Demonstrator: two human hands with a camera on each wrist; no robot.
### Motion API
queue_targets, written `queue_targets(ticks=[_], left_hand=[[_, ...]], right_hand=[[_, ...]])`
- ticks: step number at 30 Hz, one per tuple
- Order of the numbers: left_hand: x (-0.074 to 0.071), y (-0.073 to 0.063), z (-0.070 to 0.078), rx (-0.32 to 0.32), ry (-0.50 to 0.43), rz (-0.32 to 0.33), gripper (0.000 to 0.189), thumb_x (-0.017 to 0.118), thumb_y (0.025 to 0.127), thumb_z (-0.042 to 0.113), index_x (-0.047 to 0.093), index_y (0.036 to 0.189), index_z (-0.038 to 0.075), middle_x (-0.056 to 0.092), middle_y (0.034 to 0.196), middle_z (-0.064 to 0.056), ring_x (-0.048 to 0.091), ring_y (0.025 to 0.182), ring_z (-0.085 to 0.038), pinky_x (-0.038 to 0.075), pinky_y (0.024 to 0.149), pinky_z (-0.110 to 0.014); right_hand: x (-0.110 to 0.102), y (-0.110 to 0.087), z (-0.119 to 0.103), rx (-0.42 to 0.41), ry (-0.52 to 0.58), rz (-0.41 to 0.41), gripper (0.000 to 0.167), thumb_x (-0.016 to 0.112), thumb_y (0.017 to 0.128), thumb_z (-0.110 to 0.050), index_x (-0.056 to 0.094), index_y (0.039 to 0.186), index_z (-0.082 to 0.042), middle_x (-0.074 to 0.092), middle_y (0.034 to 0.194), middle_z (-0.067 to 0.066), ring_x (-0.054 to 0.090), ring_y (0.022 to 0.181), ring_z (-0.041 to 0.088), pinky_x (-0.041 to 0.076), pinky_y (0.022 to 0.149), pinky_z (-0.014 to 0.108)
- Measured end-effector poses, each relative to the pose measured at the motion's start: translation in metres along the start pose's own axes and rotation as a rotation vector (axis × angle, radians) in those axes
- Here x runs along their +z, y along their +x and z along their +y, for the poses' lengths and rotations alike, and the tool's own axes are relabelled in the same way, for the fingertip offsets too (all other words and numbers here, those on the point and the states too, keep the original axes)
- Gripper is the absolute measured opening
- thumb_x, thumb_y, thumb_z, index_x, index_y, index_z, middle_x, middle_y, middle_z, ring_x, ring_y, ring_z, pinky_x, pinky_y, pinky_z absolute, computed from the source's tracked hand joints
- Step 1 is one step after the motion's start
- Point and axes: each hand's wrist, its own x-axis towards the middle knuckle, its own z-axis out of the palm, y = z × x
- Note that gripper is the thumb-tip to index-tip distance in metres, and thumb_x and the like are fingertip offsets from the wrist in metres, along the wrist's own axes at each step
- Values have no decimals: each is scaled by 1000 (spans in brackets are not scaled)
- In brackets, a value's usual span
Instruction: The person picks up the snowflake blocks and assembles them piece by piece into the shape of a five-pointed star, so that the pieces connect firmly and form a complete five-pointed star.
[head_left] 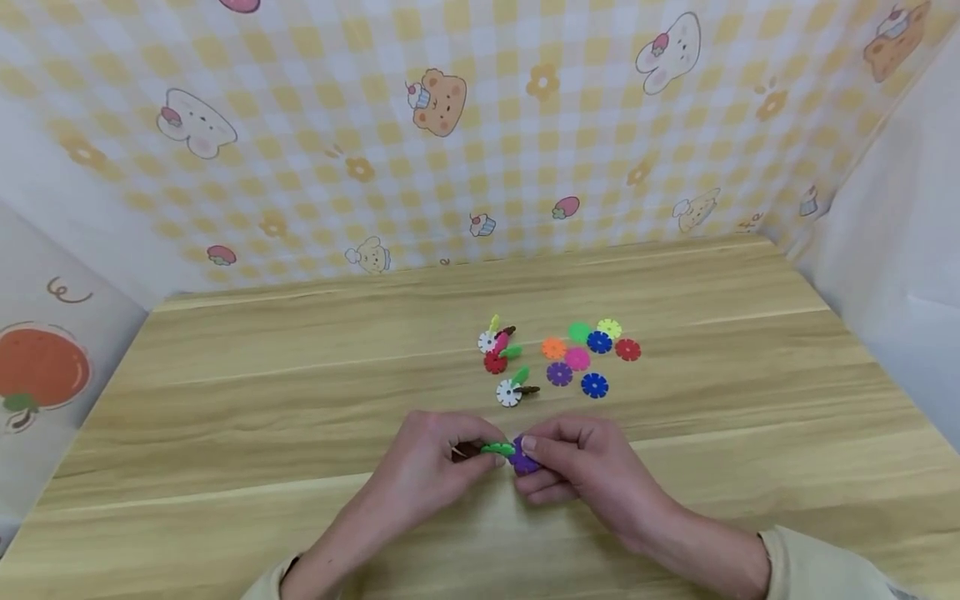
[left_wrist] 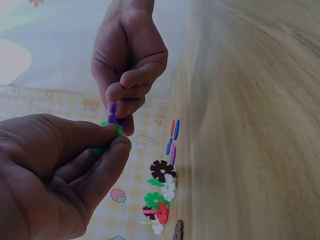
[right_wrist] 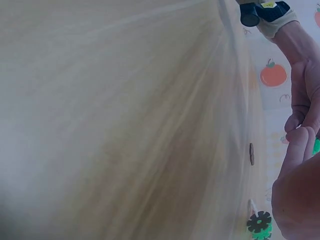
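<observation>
Head view: my left hand [head_left: 435, 462] has its fingers closed in a pinch on a green disc [head_left: 497, 448]; just right of them, my right hand [head_left: 588, 462] grips a purple disc [head_left: 522, 463] against it. Beyond my fingers, joined discs [head_left: 504, 398] and loose discs [head_left: 558, 379] rest on the tabletop [head_left: 300, 375].

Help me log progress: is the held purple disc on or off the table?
Off: the left wrist view shows the purple disc above the tabletop.

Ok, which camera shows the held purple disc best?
The head view, where the held purple disc partly shows its face. The left wrist view shows it nearly edge-on; the right wrist view doesn't show it.
</observation>
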Motion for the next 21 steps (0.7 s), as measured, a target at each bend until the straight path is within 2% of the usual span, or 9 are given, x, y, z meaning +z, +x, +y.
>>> queue_targets(ticks=[6, 10, 14, 21], left_hand=[[0, -1, 0, 1, -21, -9, 16, 78, 86, 2, 82, 94, 15, 77, 84, 5, 62, 72, 0, 56, 65, -23], [0, -2, 1, 13, -36, 22, 18, 78, 86, 1, 82, 94, 17, 76, 84, 8, 62, 72, -1, 56, 63, -23], [2, -5, 0, 27, -49, 61, 18, 79, 84, -1, 82, 93, 15, 77, 85, 6, 63, 72, 0, 56, 62, -23], [8, -7, -8, 92, -79, 49, 27, 76, 83, -8, 83, 98, 14, 79, 87, 3, 60, 69, 3, 56, 60, -22]], right_hand=[[1, -2, 1, 3, 20, -8, 33, 65, 101, -19, 66, 119, 9, 76, 102, 17, 76, 84, 17, 62, 81, 36], [3, -4, -1, -29, 31, -20, 33, 65, 100, -18, 66, 117, 10, 76, 100, 16, 76, 83, 16, 62, 80, 36], [5, -2, 0, -56, 35, -42, 32, 66, 100, -16, 66, 116, 11, 76, 100, 17, 76, 82, 17, 62, 80, 37], [6, 0, 5, -28, 39, -48, 31, 66, 100, -16, 66, 115, 10, 76, 98, 15, 76, 81, 17, 62, 79, 37]])
